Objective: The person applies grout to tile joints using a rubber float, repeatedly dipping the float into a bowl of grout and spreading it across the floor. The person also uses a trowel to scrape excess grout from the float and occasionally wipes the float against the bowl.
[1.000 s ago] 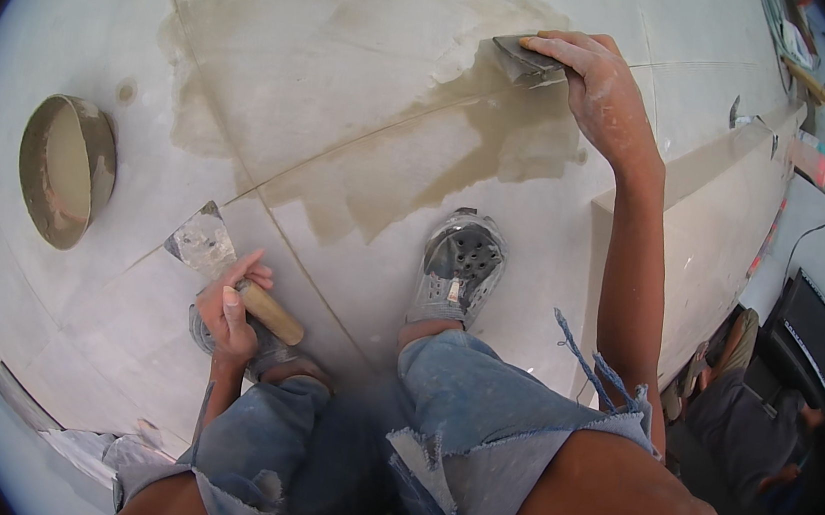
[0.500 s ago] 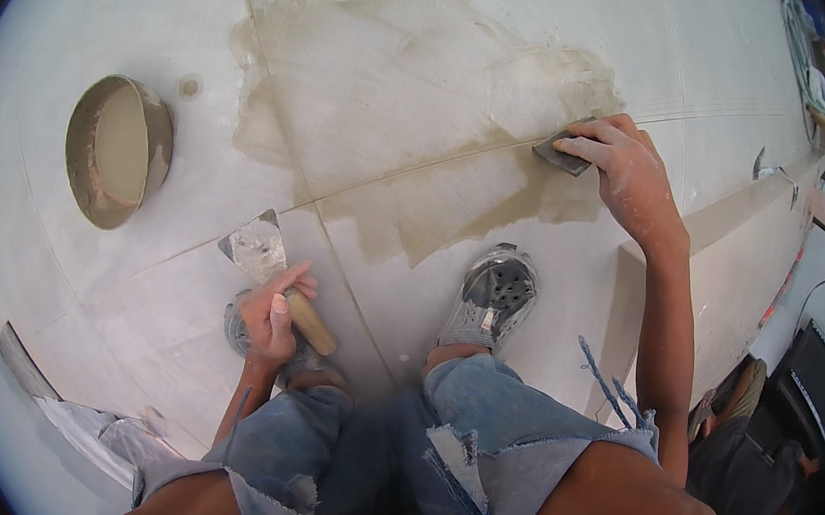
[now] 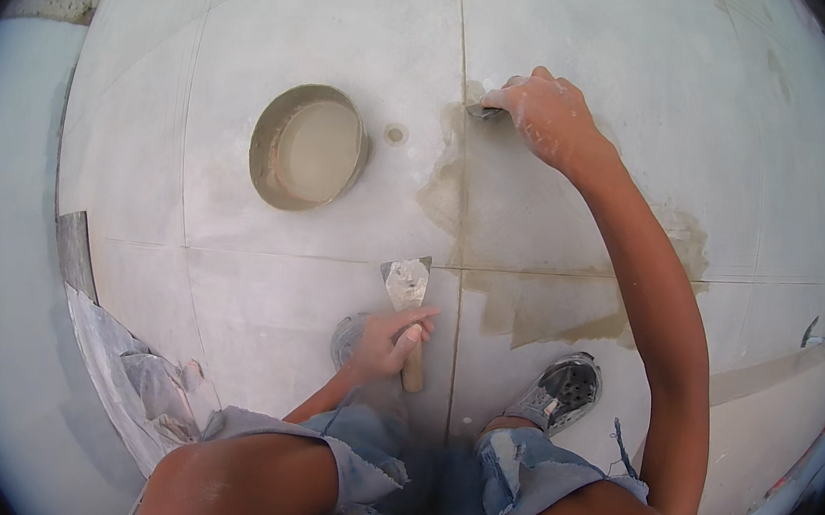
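Observation:
My left hand (image 3: 385, 345) is closed around the wooden handle of a putty knife (image 3: 407, 281), its wide blade pointing away from me and smeared with pale paste. My right hand (image 3: 549, 121) reaches far forward and pinches a thin dark spreader (image 3: 486, 113) against the floor. Most of the spreader is hidden beneath the fingers. It touches the joint between two large light tiles. Wet beige-grey paste (image 3: 447, 186) lies along this joint, and another patch (image 3: 568, 309) borders the crossing joint. A round bowl (image 3: 259, 146) of similar paste stands left of the right hand.
A small round blob (image 3: 395, 135) sits beside the bowl. My clog-clad right foot (image 3: 568, 386) stands near the paste; my left shoe (image 3: 347, 339) is partly behind my hand. Crumpled plastic sheeting (image 3: 153, 386) lies at left, and a raised ledge (image 3: 779, 407) runs along the right.
The view has swung left, so the bowl appears nearer the middle. My right hand has moved from the crosswise joint to the lengthwise one, farther forward. The broad smear beyond the crossing looks thinner.

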{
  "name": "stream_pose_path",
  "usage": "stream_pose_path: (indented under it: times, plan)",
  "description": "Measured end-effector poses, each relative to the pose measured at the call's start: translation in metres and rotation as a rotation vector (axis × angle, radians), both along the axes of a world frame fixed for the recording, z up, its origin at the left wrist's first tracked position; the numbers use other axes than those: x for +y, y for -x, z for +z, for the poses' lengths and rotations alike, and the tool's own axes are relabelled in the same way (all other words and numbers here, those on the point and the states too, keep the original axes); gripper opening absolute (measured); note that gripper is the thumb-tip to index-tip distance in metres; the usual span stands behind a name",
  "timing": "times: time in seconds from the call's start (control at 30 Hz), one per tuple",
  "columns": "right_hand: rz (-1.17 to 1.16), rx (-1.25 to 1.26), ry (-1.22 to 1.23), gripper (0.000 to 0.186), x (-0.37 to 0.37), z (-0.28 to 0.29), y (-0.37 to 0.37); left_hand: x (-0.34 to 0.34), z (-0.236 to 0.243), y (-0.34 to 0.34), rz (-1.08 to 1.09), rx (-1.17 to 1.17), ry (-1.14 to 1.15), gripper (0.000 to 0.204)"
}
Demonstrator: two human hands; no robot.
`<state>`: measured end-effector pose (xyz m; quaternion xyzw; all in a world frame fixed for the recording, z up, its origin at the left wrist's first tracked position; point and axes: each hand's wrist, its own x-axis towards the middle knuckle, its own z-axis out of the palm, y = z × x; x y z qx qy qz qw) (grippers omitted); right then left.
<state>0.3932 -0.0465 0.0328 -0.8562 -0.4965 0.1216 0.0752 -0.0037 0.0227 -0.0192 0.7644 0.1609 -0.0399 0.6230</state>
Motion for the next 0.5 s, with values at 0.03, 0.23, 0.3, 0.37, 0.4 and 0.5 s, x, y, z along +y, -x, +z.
stream_pose_path:
  times: [0.03, 0.23, 0.3, 0.37, 0.4, 0.5]
  plan:
    - [0.017, -0.02, 0.035, 0.034, 0.008, -0.005, -0.002, -0.003, -0.002, -0.004, 0.011, -0.011, 0.003, 0.05]
    - [0.13, 0.019, 0.218, 0.034, -0.041, 0.003, 0.02, -0.008, 0.0, -0.003, 0.049, 0.0, 0.013, 0.06]
    - [0.178, 0.016, 0.224, 0.028, -0.097, 0.003, 0.033, -0.006, -0.003, 0.0, 0.045, -0.025, 0.007, 0.063]
    - [0.169, -0.001, 0.219, 0.026, -0.162, 0.011, 0.046, -0.006, -0.006, -0.001, 0.035, -0.057, 0.021, 0.064]
    - [0.145, -0.004, 0.225, 0.03, -0.192, 0.018, 0.052, -0.007, -0.008, -0.002, 0.028, -0.073, 0.028, 0.065]
    - [0.021, 0.04, 0.274, 0.036, -0.252, 0.032, 0.06, -0.006, -0.006, -0.004, 0.018, -0.078, 0.044, 0.065]
